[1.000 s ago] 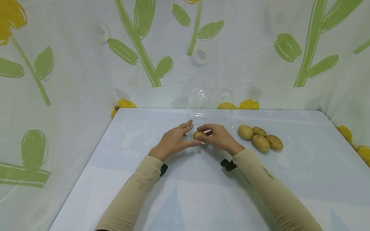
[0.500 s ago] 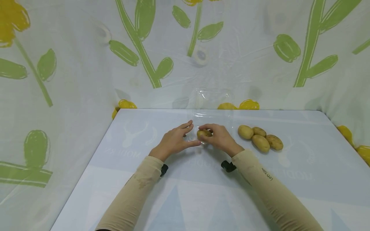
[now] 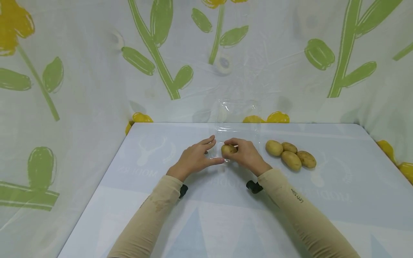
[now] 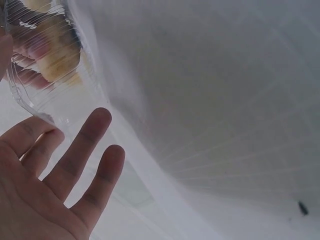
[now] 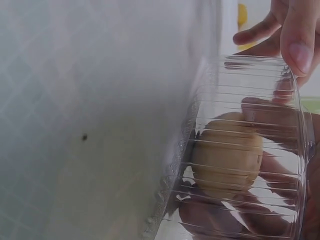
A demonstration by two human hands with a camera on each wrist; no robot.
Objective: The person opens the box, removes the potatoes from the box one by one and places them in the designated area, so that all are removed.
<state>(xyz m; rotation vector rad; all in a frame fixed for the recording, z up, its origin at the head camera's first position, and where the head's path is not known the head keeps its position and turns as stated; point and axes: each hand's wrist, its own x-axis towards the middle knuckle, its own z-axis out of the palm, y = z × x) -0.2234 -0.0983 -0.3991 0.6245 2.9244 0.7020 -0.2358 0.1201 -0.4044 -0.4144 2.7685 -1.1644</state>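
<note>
A clear plastic container [image 3: 210,152], its lid [image 3: 238,113] raised at the back, sits near the table's far edge. My right hand [image 3: 246,154] holds a potato [image 3: 227,150] inside its front part. Through the ribbed wall in the right wrist view, the potato [image 5: 225,155] shows beside the fingers; a darker rounded shape below is unclear. At the front left corner, my left hand [image 3: 195,156] steadies the container between thumb and fingers. Its outer fingers spread away from the wall in the left wrist view, where the container [image 4: 62,100] is partly cut off.
Several potatoes [image 3: 292,160] lie in a cluster on the white table [image 3: 206,222], right of the container. A floral curtain [image 3: 277,79] hangs behind the table and along its sides.
The potato in my right hand has shifted slightly to the right and turned within the container. My left hand and the potatoes on the table stay in place.
</note>
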